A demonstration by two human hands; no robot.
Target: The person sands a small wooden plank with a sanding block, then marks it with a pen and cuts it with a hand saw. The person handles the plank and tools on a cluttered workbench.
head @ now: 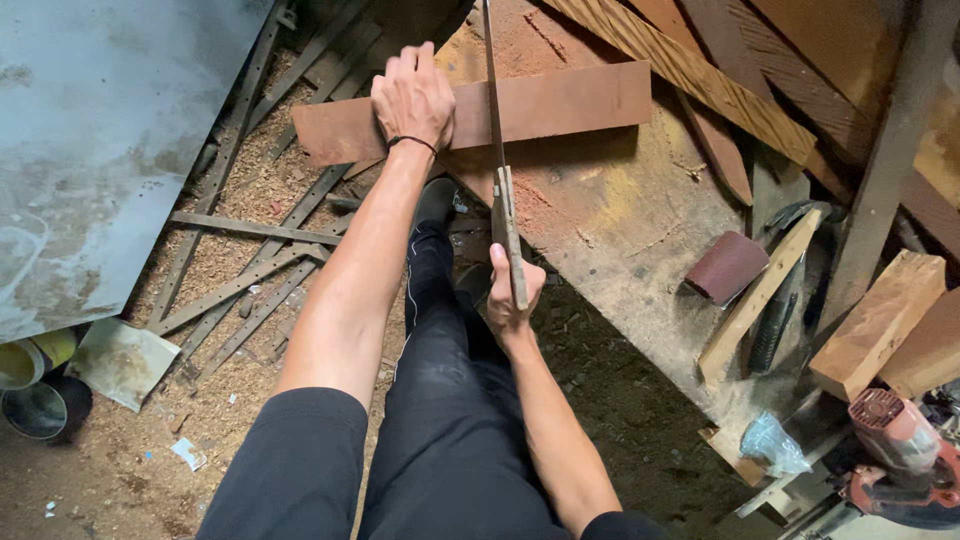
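— Where is the board lying?

— The reddish board (540,105) is lying across the far end of the workbench (620,220), its long axis running left to right. Your left hand (412,98) is pressing flat on its left part, fingers spread, not clenched.

— And the saw?

— Your right hand (510,290) is clenching the handsaw (500,170) by its handle, nearer you. The blade is running straight away from you, crossing the board just right of your left hand.
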